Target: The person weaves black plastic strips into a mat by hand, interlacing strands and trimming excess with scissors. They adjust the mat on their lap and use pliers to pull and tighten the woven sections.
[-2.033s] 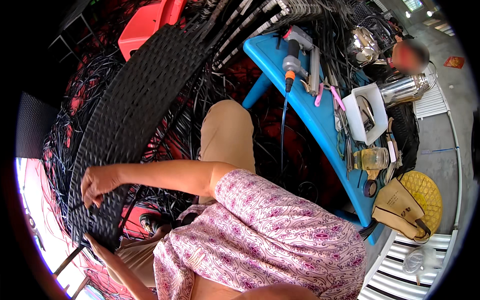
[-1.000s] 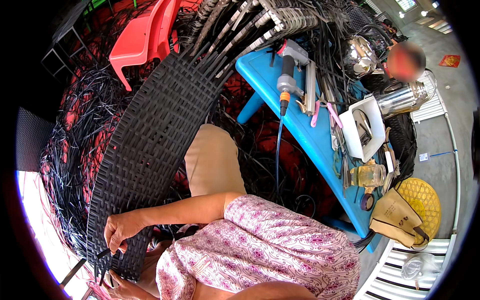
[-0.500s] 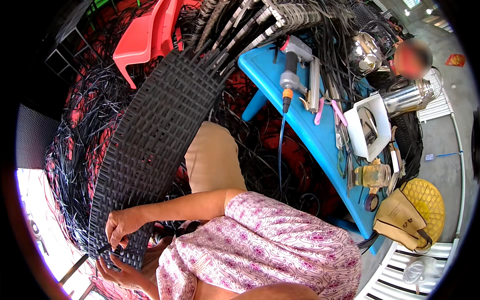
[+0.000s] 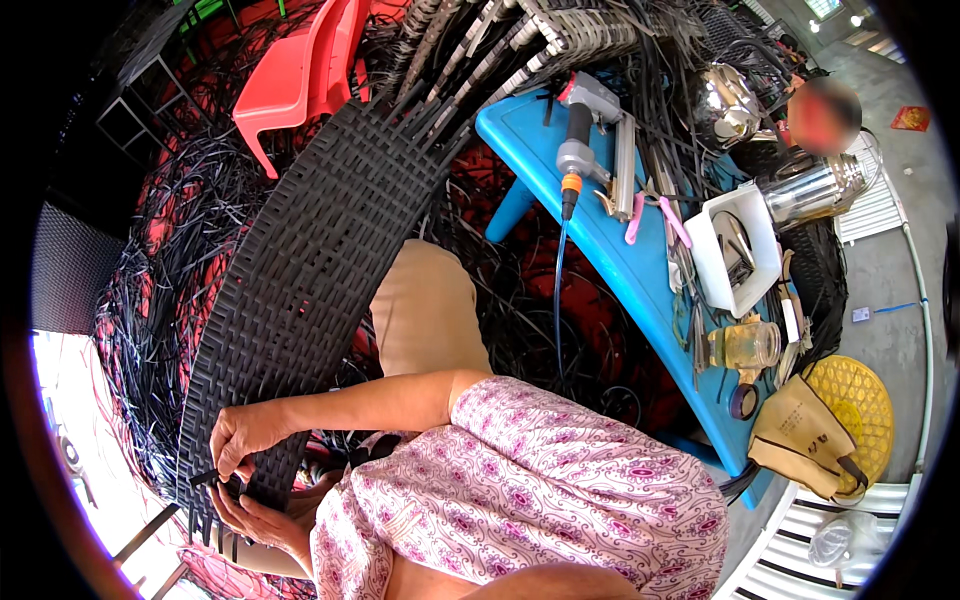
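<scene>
At far left a dark strip (image 4: 204, 478) juts out at the panel's lower end; it looks light, flat and springy, perhaps a little slick, so a fingertip pinch close to the weave should suit it. The right hand (image 4: 245, 437) has fingers and thumb drawn together on it. Just below, the left hand (image 4: 262, 522) lies against the weave, fingers slightly parted; whether it grips cannot be told. The black panel (image 4: 310, 250) slants up rightward from there toward the tabletop (image 4: 620, 265); it seems light, firm yet bendable, best steadied by its long edges, away from the loose strands (image 4: 425, 120) on top.
</scene>
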The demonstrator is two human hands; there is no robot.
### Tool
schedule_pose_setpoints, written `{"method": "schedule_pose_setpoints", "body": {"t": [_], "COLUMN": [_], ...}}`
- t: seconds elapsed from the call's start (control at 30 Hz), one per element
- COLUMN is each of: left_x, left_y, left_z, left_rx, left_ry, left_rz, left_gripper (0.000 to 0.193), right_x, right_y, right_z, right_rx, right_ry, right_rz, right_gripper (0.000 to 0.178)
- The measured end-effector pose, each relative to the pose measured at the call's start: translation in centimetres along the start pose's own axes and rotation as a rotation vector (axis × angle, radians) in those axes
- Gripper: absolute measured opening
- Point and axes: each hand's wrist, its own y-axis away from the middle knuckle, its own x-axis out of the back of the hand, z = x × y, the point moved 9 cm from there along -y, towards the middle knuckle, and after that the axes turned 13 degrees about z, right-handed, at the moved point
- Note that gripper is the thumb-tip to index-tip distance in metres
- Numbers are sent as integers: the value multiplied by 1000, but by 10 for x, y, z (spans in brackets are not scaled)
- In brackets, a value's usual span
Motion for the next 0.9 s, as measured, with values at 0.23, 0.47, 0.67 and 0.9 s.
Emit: {"method": "schedule_pose_setpoints", "body": {"t": [0.23,0.47,0.67,0.9], "left_x": [-10,-8,-5,-7], "left_y": [9,9,7,7], "left_z": [-11,-6,4,3], "left_rx": [-55,-65,-90,-98], "left_ry": [-177,-168,-176,-189], "left_rz": [22,18,1,8], "left_gripper": [60,49,44,45], "right_x": [-2,-1,0,0], "right_y": [3,2,3,4], "right_z": [-1,-1,0,-2], "right_rx": [-19,0,1,-3], "right_ry": [-3,-1,-15,-4], "right_rz": [16,7,13,16], "right_gripper": [19,20,20,21]}}
